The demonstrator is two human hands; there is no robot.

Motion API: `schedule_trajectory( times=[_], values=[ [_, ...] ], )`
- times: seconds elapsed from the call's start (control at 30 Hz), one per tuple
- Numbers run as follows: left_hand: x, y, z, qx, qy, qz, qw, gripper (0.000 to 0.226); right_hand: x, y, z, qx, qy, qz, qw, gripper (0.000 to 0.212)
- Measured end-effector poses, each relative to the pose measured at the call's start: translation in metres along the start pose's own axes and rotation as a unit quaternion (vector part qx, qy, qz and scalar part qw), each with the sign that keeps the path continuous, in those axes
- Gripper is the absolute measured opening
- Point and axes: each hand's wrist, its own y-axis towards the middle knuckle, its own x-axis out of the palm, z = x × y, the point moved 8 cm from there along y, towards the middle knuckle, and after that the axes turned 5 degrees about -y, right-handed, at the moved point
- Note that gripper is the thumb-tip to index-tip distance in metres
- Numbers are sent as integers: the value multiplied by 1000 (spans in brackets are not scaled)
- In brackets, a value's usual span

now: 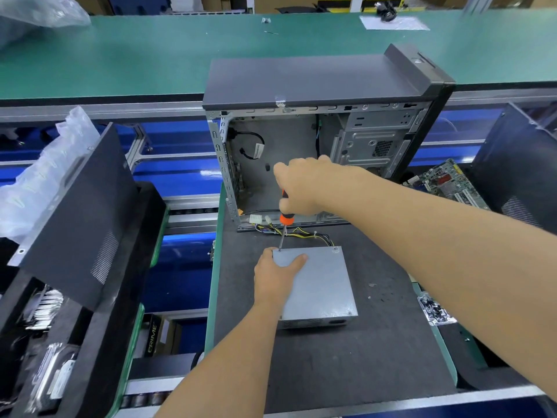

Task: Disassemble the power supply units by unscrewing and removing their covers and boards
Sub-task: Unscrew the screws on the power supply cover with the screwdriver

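My left hand point(275, 277) is gripping the power supply's point(316, 285) far-left corner; my right hand point(304, 185) is holding the screwdriver point(284, 220), tip seemingly seated in a corner screw.

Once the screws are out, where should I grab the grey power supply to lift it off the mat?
Probably by its two long side walls, from above: the power supply lies flat, lid up, cables trailing from the far end. The left hand already holds the near-left edge.
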Motion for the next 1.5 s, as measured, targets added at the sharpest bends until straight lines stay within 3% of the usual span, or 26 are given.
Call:
schedule_trajectory(
  times=[0.13, 0.27, 0.43, 0.57, 0.67, 0.77, 0.87, 0.93, 1.07, 1.17, 1.2, 1.4, 1.5],
  values=[
    [0, 0, 0, -2, 0, -2, 1000, 58, 2, 0, 2, 5, -2, -44, 999, 58],
    [0, 0, 1, 1, 9, -3, 1000, 58, -1, -4, 2, 2, -82, -39, 996, 31],
    [0, 1, 1, 7, 4, 0, 1000, 44, -1, 0, 1, -34, 14, -8, 999, 22],
    [1, 1, 0, 6, 0, 0, 1000, 49, 2, -1, -2, -44, 87, -32, 995, 38],
    [1, 2, -1, 3, 2, -1, 1000, 53, 2, -1, 1, 14, 21, -34, 999, 68],
    [1, 2, -2, 6, 4, -2, 1000, 51, -4, 0, 0, 4, -47, 3, 999, 47],
    [1, 2, -2, 7, -6, -4, 1000, 47, -3, 0, 2, -19, 7, 9, 1000, 26],
    [1, 3, -2, 6, -7, -5, 1000, 49, 1, 1, 3, -24, 37, -9, 999, 27],
    [1, 3, -3, 6, -2, 0, 1000, 49, 5, 2, 6, 16, 83, -21, 996, 59],
    [1, 3, -3, 6, 7, 1, 1000, 50, -3, 0, 2, 7, -63, 9, 998, 36],
    [1, 4, -3, 5, 8, 0, 1000, 53, -5, -1, 2, 6, -64, 18, 998, 31],
    [1, 3, -4, 0, -5, -3, 1000, 58, -2, 1, -8, -62, 78, 10, 995, 30],
    [1, 3, -5, -2, 0, -1, 1000, 62, 0, -1, -11, -41, 93, -5, 995, 53]
  ],
)
